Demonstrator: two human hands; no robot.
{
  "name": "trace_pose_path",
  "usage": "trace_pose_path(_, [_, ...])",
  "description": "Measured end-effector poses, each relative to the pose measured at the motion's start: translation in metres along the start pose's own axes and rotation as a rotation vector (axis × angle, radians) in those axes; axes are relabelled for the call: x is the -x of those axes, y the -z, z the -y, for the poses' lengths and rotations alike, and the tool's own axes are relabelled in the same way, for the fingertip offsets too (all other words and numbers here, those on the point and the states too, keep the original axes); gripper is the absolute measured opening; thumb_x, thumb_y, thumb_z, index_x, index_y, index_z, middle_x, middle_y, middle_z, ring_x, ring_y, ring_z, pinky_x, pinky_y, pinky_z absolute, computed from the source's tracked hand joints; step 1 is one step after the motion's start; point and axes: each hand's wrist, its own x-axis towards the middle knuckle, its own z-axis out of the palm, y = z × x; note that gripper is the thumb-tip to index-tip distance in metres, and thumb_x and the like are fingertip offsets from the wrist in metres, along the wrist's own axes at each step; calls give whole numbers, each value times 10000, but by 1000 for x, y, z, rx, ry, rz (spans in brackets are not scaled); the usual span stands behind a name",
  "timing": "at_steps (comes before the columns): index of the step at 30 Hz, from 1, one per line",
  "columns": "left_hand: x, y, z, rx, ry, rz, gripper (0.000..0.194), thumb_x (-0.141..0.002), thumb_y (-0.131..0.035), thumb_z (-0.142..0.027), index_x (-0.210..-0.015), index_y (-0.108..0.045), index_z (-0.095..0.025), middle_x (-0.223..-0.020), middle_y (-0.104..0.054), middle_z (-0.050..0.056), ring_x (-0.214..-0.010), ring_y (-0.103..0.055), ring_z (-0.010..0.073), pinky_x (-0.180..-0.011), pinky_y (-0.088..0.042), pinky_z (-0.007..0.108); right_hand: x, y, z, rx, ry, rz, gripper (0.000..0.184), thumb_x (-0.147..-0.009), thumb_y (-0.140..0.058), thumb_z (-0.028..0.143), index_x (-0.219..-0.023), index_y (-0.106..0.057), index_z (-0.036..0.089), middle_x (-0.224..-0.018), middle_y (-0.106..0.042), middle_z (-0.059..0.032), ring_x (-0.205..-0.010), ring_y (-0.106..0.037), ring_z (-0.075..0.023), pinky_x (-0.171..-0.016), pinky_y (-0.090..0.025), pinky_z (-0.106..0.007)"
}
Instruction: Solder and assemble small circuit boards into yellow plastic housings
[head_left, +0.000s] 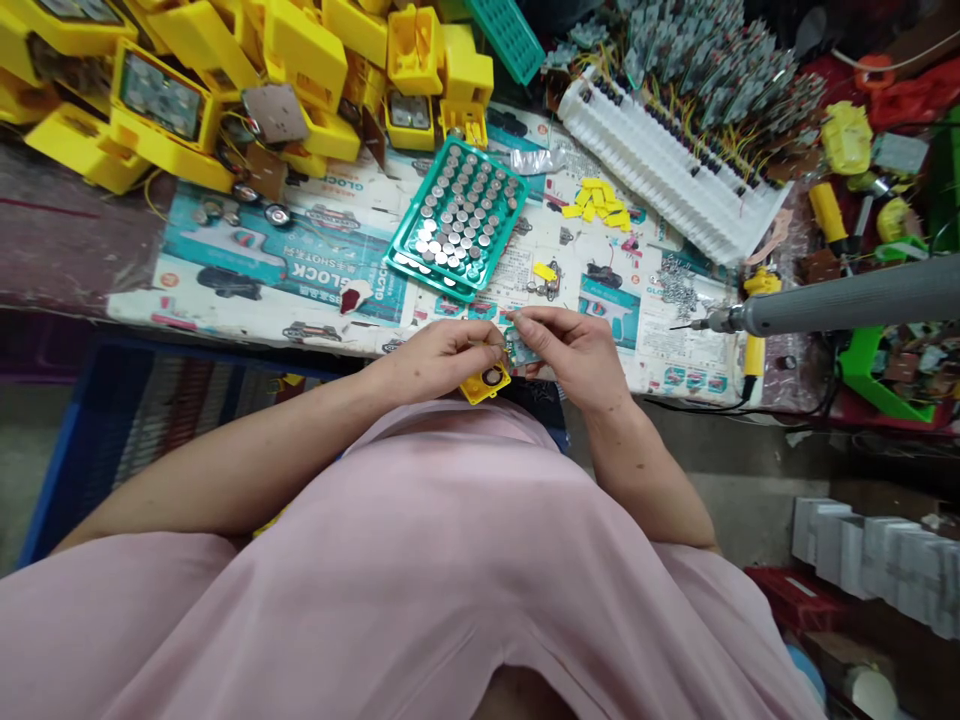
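Observation:
Close to my body, at the front edge of the table, my left hand (469, 352) grips a small yellow plastic housing (474, 388) with a dark round part (493, 376) inside it. Right beside it, the fingers of my right hand (574, 350) pinch a small greenish circuit board (522, 346). The two hands nearly meet, and the board is next to the housing. Whether wires join the two parts I cannot tell. Just beyond my hands stands a green tray (395, 262) of round silver button cells (454, 215).
Yellow housings (300, 50) pile up at the back left. A white rack (660, 170) and many circuit boards (712, 60) fill the back right. An electric screwdriver (847, 300) juts in from the right. Small yellow pieces (598, 203) and screws (677, 285) lie on the printed cardboard (300, 290).

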Motion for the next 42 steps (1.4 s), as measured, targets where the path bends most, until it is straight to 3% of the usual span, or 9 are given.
trace_pose_path(5, [-2, -1, -2, -45, -7, -17, 208, -769, -531, -369, -658, -501, -196, -570, -459, -50, -521, -450, 87, -488, -362, 198, 1, -1, -1, -3, 48, 1, 437, -658, -819, 601, -882, -773, 228, -638, -667, 47, -500, -612, -91, -499, -611, -258])
trace_pose_path(23, [0, -2, -1, -5, -1, -10, 187, -767, -532, -349, -671, -508, -190, -586, -491, -43, -533, -472, 93, -489, -359, 201, -1, -3, -5, -61, 2, 8, 443, -630, -841, 591, -873, -771, 227, -671, -684, 48, -499, -608, -77, -492, -603, -232])
trace_pose_path(33, [0, -1, 0, 6, -5, 2, 194, -782, -524, -359, -681, -498, -196, -589, -479, -43, -523, -465, 97, -489, -369, 209, -1, -2, -7, 16, 22, 6, 517, -637, -808, 656, -926, -772, 228, -686, -681, 32, -536, -612, -97, -510, -612, -263])
trace_pose_path(37, [3, -2, -1, -50, -5, -16, 177, -779, -535, -361, -729, -538, -191, -612, -520, -37, -548, -491, 102, -515, -386, 208, 0, 0, -7, 60, 79, 0, 484, -682, -788, 636, -945, -774, 231, -680, -679, 34, -521, -589, -87, -516, -613, -263])
trace_pose_path(42, [4, -1, -4, -274, -110, -73, 192, -822, -503, -352, -768, -586, -188, -681, -611, -16, -633, -553, 120, -608, -410, 223, 2, 3, -7, 58, 122, -20, 439, -690, -797, 607, -932, -773, 240, -654, -656, 47, -534, -579, -82, -516, -611, -252])
